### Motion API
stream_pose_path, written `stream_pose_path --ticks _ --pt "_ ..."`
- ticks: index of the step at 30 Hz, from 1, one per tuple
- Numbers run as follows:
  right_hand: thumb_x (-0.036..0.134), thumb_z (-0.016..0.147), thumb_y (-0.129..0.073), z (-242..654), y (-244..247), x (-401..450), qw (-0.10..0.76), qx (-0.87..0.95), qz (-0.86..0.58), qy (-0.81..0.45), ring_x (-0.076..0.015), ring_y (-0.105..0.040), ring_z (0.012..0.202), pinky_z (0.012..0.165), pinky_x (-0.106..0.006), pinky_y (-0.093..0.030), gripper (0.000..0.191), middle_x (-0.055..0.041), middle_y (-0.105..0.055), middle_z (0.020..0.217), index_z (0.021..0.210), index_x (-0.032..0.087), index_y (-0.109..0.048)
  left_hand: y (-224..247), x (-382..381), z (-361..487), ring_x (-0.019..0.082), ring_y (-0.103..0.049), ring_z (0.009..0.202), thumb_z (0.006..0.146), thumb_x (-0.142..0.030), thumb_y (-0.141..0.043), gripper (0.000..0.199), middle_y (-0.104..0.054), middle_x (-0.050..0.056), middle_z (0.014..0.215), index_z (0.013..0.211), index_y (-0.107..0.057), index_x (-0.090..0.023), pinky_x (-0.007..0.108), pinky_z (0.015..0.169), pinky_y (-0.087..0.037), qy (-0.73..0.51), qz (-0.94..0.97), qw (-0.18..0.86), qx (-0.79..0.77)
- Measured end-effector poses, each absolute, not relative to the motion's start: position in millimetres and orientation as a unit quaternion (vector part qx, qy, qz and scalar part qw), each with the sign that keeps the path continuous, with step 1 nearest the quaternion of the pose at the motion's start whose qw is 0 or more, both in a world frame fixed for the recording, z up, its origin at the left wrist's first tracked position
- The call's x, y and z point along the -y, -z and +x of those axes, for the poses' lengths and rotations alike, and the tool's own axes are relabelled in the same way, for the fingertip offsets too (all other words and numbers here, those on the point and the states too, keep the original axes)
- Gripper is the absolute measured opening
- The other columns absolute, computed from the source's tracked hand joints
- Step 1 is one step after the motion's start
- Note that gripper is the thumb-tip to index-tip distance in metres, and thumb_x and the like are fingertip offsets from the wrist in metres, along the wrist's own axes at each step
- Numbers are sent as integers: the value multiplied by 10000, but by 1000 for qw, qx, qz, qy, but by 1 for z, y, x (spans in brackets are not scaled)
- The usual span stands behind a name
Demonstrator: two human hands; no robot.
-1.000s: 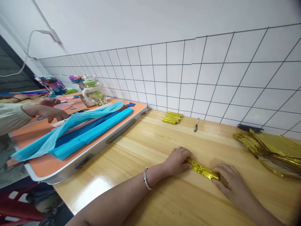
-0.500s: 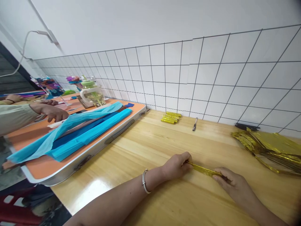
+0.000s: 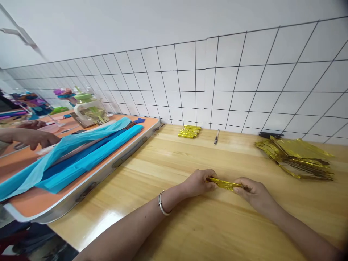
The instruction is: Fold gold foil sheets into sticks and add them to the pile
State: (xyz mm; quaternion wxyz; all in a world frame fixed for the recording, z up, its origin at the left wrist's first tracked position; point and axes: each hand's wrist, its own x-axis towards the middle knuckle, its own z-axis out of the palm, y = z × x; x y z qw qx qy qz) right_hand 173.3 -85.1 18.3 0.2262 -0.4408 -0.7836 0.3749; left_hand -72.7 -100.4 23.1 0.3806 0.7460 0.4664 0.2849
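Note:
A folded strip of gold foil paper [image 3: 224, 184] stretches between my two hands, just above the wooden table [image 3: 174, 224]. My left hand [image 3: 200, 182], with a silver bangle on its wrist, is closed on the strip's left end. Closed on the right end is my right hand [image 3: 251, 190], thumb toward me. Farther back, several finished-looking gold foil rolls [image 3: 189, 131] lie side by side near the wall. To the right rests a loose stack of gold foil sheets [image 3: 299, 156], its edges crumpled.
A pen [image 3: 216, 137] and a black object [image 3: 271, 135] lie by the tiled wall. On the left, an orange-topped folding table [image 3: 136, 134] holds blue crepe paper [image 3: 92, 156] and a green-lidded bottle [image 3: 87, 107]. Another person's hand [image 3: 35, 137] works there.
My hands have come closer together, so less of the gold strip shows between them, and its flat face is turned more toward me. The view has shifted slightly right.

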Motion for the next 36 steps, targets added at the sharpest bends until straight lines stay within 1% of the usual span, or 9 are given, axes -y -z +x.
stream_pose_path --ticks 4,7,12,15,20,24,28,31,36 --pt "370 818 -493 170 -24 90 223 781 -441 -383 -121 -493 573 505 -216 -378 199 34 -539 631 828 209 -610 -24 103 -70 75 -490 529 787 -271 -574 127 -568 -37 590 814 -585 -147 164 510 -353 -287 735 395 -471" --pt "348 828 -480 170 -26 91 214 803 -427 -356 -126 -512 591 517 -220 -393 189 24 -559 658 816 208 -606 -23 106 -67 71 -481 494 781 -273 -588 127 -546 -50 534 775 -579 -147 158 496 -343 -293 723 387 -492" --pt "285 835 -488 163 -26 96 184 883 -359 -240 -161 -561 682 603 -259 -440 156 -10 -620 713 815 224 -630 -22 116 -55 73 -497 519 767 -229 -599 86 -581 -36 563 753 -598 -144 153 494 -335 -278 750 371 -472" --pt "267 866 -442 159 -27 102 175 899 -339 -216 -166 -566 676 595 -267 -441 187 -14 -628 714 839 235 -625 -23 121 -48 74 -513 553 766 -200 -593 58 -596 -31 598 763 -610 -145 148 512 -342 -274 769 363 -449" --pt "304 892 -384 159 -26 105 144 893 -357 -234 -163 -553 656 588 -270 -426 238 -8 -593 688 800 219 -586 -24 125 -46 66 -499 552 755 -193 -604 52 -583 -35 610 746 -607 -142 142 505 -328 -282 770 353 -449" --pt "306 872 -413 160 -27 104 121 868 -387 -287 -155 -540 651 578 -253 -402 188 10 -570 688 794 223 -562 -22 125 -49 63 -478 535 758 -223 -616 89 -568 -38 583 737 -598 -138 144 495 -316 -287 764 360 -452" --pt "330 863 -421 164 -27 103 122 841 -404 -339 -147 -508 655 572 -238 -380 171 18 -538 700 819 227 -550 -21 123 -52 62 -467 517 769 -255 -610 124 -553 -41 557 739 -584 -138 145 478 -308 -294 742 385 -464" --pt "356 862 -416 168 -26 102 120 827 -417 -357 -141 -469 628 557 -234 -354 188 25 -496 670 826 226 -546 -21 122 -54 61 -461 511 767 -286 -615 152 -549 -43 557 754 -580 -138 145 472 -308 -285 731 400 -474" --pt "398 864 -413 171 -20 100 108 821 -419 -374 -131 -443 615 551 -230 -328 222 32 -467 653 823 220 -539 -20 122 -55 56 -461 538 747 -298 -633 173 -553 -42 612 788 -588 -137 139 473 -304 -274 739 386 -479"
